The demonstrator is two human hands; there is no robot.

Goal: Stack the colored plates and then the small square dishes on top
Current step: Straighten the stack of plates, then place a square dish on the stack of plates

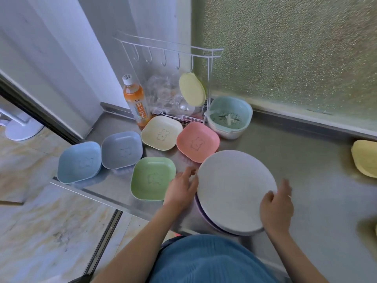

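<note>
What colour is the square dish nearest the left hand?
Green, the green square dish, clearest in the head view.

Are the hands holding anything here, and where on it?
Both hands grip the white round plate by its rim: left hand on its left edge, right hand on its right edge.

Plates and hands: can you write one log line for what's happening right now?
step: stacking plates | both hands: left hand and right hand on top grey plate | square dishes: five loose on counter, unstacked
</note>
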